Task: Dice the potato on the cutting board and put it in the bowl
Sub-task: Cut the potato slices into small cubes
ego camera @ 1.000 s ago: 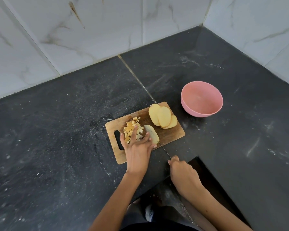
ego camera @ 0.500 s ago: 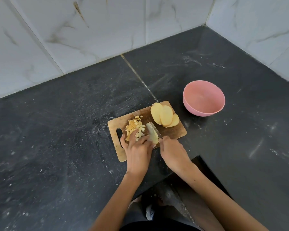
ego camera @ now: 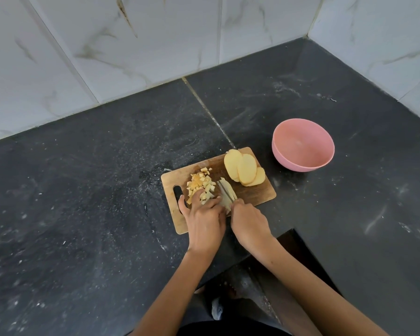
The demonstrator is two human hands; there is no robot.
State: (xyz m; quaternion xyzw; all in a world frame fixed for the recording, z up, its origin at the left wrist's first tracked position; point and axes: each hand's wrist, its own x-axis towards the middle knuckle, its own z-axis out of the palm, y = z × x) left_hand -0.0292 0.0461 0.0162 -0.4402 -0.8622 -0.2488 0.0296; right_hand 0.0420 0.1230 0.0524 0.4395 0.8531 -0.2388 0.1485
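Bare counter (ego camera: 349, 214) lies between cutting board (ego camera: 257, 195) and pink bowl (ego camera: 303, 163); stacked potato slices (ego camera: 244, 169) crowd the board's bowl-side corner.

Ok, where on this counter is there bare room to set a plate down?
Free: the counter left of the cutting board, and between board and tiled wall. Crowded: the board, with diced potato, slices, both hands; the pink bowl at its right.
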